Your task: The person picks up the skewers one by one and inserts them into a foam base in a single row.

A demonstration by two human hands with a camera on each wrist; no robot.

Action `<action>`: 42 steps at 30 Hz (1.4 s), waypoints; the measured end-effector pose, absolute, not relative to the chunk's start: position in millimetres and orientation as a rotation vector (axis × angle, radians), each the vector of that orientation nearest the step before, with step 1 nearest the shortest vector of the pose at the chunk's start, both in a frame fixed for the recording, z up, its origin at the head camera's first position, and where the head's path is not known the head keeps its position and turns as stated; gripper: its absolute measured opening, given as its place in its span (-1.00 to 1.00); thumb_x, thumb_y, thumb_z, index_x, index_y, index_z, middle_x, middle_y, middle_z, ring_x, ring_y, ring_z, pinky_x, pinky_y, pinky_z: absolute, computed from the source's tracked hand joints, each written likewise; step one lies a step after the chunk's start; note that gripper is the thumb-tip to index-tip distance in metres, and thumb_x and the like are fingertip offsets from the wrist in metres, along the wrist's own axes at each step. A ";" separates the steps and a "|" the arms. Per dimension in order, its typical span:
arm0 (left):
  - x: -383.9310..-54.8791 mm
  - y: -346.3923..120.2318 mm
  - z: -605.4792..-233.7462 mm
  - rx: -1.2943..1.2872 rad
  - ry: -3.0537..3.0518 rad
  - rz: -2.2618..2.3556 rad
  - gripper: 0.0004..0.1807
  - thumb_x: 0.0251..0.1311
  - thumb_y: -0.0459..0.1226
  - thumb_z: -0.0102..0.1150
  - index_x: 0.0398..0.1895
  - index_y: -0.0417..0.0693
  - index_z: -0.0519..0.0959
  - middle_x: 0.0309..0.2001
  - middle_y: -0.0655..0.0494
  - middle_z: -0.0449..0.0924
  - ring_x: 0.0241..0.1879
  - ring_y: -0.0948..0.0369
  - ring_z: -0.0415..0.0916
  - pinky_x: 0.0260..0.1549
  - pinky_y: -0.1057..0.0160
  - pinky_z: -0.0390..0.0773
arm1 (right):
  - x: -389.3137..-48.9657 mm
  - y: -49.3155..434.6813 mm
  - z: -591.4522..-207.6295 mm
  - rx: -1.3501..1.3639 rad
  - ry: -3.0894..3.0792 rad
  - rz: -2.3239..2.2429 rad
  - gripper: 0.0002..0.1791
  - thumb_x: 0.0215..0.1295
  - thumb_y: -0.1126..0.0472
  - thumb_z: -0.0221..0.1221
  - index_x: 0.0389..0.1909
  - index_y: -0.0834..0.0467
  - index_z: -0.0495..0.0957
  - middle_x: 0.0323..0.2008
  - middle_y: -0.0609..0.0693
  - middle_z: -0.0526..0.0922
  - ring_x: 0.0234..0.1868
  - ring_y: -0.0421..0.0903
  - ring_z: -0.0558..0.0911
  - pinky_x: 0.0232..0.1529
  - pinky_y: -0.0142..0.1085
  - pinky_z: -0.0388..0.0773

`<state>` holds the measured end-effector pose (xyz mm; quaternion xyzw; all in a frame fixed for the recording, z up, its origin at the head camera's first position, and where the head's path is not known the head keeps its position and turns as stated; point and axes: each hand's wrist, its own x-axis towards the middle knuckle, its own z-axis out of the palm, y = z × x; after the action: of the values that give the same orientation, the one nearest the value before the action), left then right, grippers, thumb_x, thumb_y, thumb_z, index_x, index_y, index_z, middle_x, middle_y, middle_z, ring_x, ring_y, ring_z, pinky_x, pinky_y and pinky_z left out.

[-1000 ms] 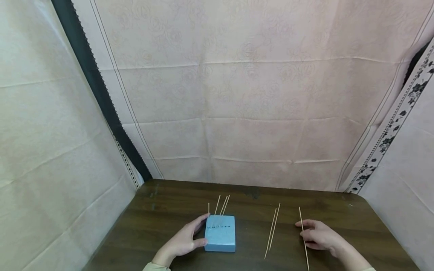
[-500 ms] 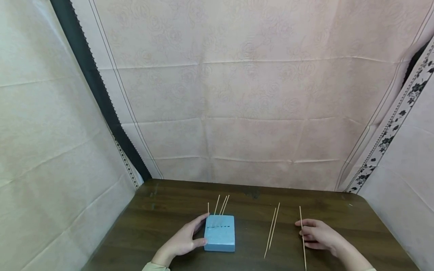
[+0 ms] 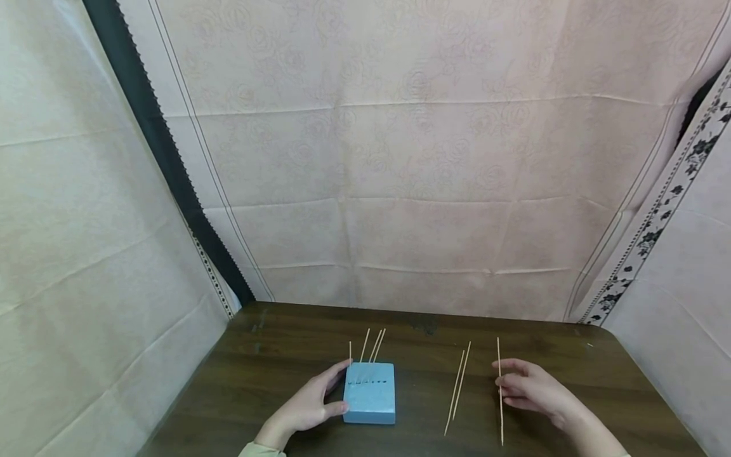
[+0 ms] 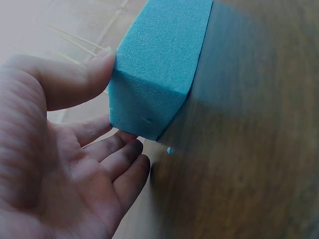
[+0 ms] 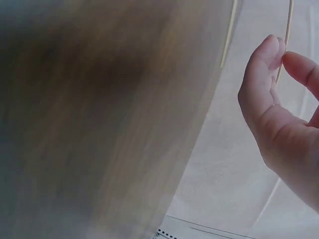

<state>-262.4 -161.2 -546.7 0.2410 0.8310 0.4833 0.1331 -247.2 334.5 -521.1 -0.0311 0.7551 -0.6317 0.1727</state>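
Observation:
A light blue foam block (image 3: pixel 369 400) lies on the dark wooden table, with several thin wooden skewers (image 3: pixel 364 346) standing up out of its far part. My left hand (image 3: pixel 305 403) grips the block's left side, thumb at the near corner and fingers at the far one. In the left wrist view, the thumb (image 4: pixel 75 82) presses one face of the block (image 4: pixel 154 50) and the fingertips meet another. On the right, my right hand (image 3: pixel 531 387) pinches a single skewer (image 3: pixel 501 419) between thumb and fingers; the right wrist view shows this skewer (image 5: pixel 289 22) passing through the pinch.
Two loose skewers (image 3: pixel 459 390) lie side by side on the table (image 3: pixel 422 355) between the block and my right hand. Pale cloth (image 3: pixel 411 190) hangs behind the table and along both sides. A tiny blue crumb (image 4: pixel 169 150) sits beside the block.
My right hand has shifted slightly left and away from me, bringing the skewer along; its near end now shows and it points straighter ahead. The left hand and block stay put.

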 end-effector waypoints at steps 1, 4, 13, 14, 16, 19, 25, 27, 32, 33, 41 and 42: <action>-262.5 -161.1 -546.8 0.700 2.412 1.401 -0.10 0.39 -0.25 0.39 0.70 -0.14 0.15 0.66 -0.22 0.13 0.59 -0.19 0.17 0.50 -0.29 0.23 | -247.6 333.1 -520.1 -0.091 2.138 -1.800 -0.40 0.59 0.28 0.13 0.47 0.51 0.22 -0.05 0.12 0.69 -0.11 -0.04 0.74 -0.05 -0.18 0.78; -262.7 -160.8 -547.3 0.700 2.409 1.404 -0.10 0.39 -0.25 0.39 0.70 -0.16 0.14 0.66 -0.23 0.12 0.60 -0.19 0.16 0.50 -0.29 0.22 | -248.3 328.7 -517.2 -0.092 2.127 -1.815 -0.41 0.60 0.27 0.14 0.47 0.49 0.23 -0.04 0.13 0.70 -0.09 -0.02 0.74 -0.04 -0.18 0.78; -263.6 -162.5 -549.0 0.710 2.425 1.392 -0.09 0.38 -0.21 0.40 0.69 -0.13 0.16 0.66 -0.20 0.14 0.60 -0.18 0.17 0.50 -0.27 0.24 | -246.8 317.8 -509.4 -0.106 2.070 -1.892 -0.51 0.61 0.26 0.15 0.41 0.40 0.35 -0.01 0.14 0.69 -0.06 -0.01 0.75 -0.01 -0.18 0.77; -263.8 -162.7 -549.1 0.712 2.428 1.389 -0.09 0.38 -0.21 0.40 0.69 -0.14 0.16 0.66 -0.19 0.14 0.60 -0.18 0.17 0.50 -0.26 0.24 | -246.8 316.5 -508.7 -0.109 2.062 -1.908 -0.54 0.61 0.26 0.15 0.39 0.37 0.37 0.00 0.14 0.69 -0.05 -0.01 0.75 0.00 -0.19 0.77; -264.1 -163.3 -549.7 0.711 2.428 1.387 -0.09 0.38 -0.19 0.40 0.69 -0.14 0.16 0.66 -0.18 0.14 0.60 -0.16 0.16 0.51 -0.24 0.23 | -246.8 313.8 -507.5 -0.116 2.051 -1.937 -0.60 0.63 0.25 0.14 0.35 0.32 0.42 -0.01 0.12 0.70 -0.05 -0.03 0.75 0.01 -0.21 0.77; -264.6 -164.2 -550.8 0.720 2.425 1.390 -0.09 0.39 -0.18 0.40 0.69 -0.17 0.16 0.66 -0.20 0.14 0.60 -0.19 0.15 0.51 -0.25 0.23 | -246.9 308.7 -505.7 -0.121 2.027 -1.986 -0.71 0.64 0.22 0.12 0.26 0.20 0.49 -0.03 0.05 0.70 -0.04 -0.05 0.76 0.03 -0.21 0.76; -265.7 -164.0 -553.3 0.708 2.422 1.391 -0.10 0.39 -0.17 0.40 0.69 -0.14 0.17 0.66 -0.18 0.15 0.60 -0.16 0.16 0.52 -0.22 0.24 | -248.6 298.0 -501.2 -0.150 1.970 -2.092 -0.84 0.66 0.22 0.11 0.12 0.01 0.56 -0.04 -0.01 0.68 -0.03 -0.10 0.75 0.09 -0.20 0.75; -266.0 -163.6 -553.9 0.700 2.417 1.394 -0.10 0.39 -0.17 0.39 0.69 -0.15 0.17 0.66 -0.17 0.15 0.61 -0.14 0.16 0.52 -0.20 0.24 | -250.0 294.5 -499.3 -0.166 1.953 -2.122 -0.85 0.66 0.22 0.11 0.10 -0.01 0.56 -0.04 -0.02 0.68 -0.04 -0.11 0.75 0.10 -0.20 0.74; -264.4 -162.8 -553.5 0.698 2.399 1.410 -0.09 0.39 -0.18 0.39 0.69 -0.17 0.16 0.66 -0.19 0.13 0.61 -0.17 0.14 0.52 -0.22 0.23 | -253.5 283.9 -495.8 -0.177 1.937 -2.185 -0.85 0.66 0.21 0.11 0.12 0.05 0.55 -0.03 -0.01 0.69 -0.01 -0.09 0.75 0.15 -0.17 0.72; -264.1 -162.8 -553.1 0.698 2.397 1.412 -0.09 0.39 -0.18 0.40 0.69 -0.16 0.16 0.66 -0.19 0.13 0.61 -0.17 0.14 0.52 -0.22 0.23 | -254.3 281.0 -495.1 -0.172 1.936 -2.200 -0.85 0.66 0.21 0.11 0.12 0.06 0.54 -0.03 0.01 0.70 -0.01 -0.09 0.75 0.16 -0.16 0.72; -263.5 -163.8 -551.7 0.715 2.398 1.420 -0.09 0.39 -0.19 0.40 0.69 -0.14 0.16 0.66 -0.22 0.13 0.60 -0.20 0.15 0.51 -0.22 0.24 | -262.9 251.2 -484.2 -0.080 1.907 -2.342 -0.90 0.64 0.26 0.13 0.05 0.10 0.54 -0.11 -0.04 0.75 -0.05 -0.12 0.77 0.11 -0.22 0.73; -263.4 -164.0 -551.8 0.712 2.399 1.422 -0.09 0.38 -0.19 0.40 0.69 -0.13 0.16 0.66 -0.22 0.13 0.60 -0.20 0.15 0.51 -0.22 0.24 | -264.1 247.0 -482.3 -0.081 1.906 -2.353 -0.90 0.63 0.26 0.14 0.05 0.11 0.54 -0.12 -0.04 0.75 -0.05 -0.11 0.77 0.10 -0.23 0.73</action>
<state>-263.4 -164.0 -551.8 0.2454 0.8262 0.4898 0.1312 -264.1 247.0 -482.3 -0.0267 0.6283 -0.7755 0.0562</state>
